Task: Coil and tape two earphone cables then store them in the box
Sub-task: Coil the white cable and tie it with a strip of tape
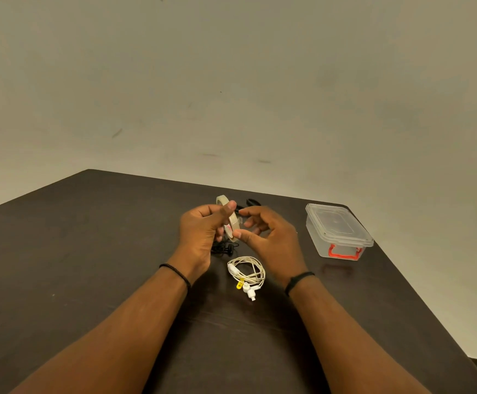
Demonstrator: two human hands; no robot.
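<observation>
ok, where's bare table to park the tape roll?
Bare: table left of the left hand, and the strip between the right hand and box. Crowded: centre, with white earphones, black earphones, scissors.

No lettering is readable here; the tape roll (229, 223) shows only a faint red mark, too blurred to read.

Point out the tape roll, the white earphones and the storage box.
tape roll (229, 226), head view, on its outer band between the hands.
white earphones (247, 270), head view, on the coiled cable.
storage box (334, 223), head view, on its closed lid.
</observation>
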